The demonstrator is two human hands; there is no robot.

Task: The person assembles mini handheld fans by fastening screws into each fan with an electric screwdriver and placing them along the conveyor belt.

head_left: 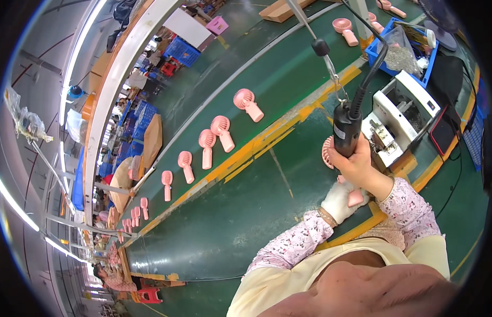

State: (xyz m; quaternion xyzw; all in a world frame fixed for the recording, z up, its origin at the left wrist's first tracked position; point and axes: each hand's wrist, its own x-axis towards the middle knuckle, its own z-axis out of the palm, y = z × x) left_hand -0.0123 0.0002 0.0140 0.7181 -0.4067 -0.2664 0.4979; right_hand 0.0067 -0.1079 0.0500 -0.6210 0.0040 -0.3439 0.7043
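Observation:
My right hand [358, 165], bare, is wrapped round a black electric screwdriver [346, 128] that hangs upright from a hook and has a thick cable at its top. Just below it, my left hand [337, 204] in a white glove grips a pink handheld fan [355, 198] low over the green bench. The fan's round grille shows to the left of the screwdriver, and its handle end pokes out by the glove. My right hand and the tool cover the middle of the fan, so the screwdriver's tip is hidden.
A white screw feeder [396, 121] stands right of my hands. Behind it, a blue crate [399, 45] holds a bag of small parts. Several pink fans, such as one fan [248, 104], lie along the green belt [283, 74]. A black cord [457, 174] trails at the right.

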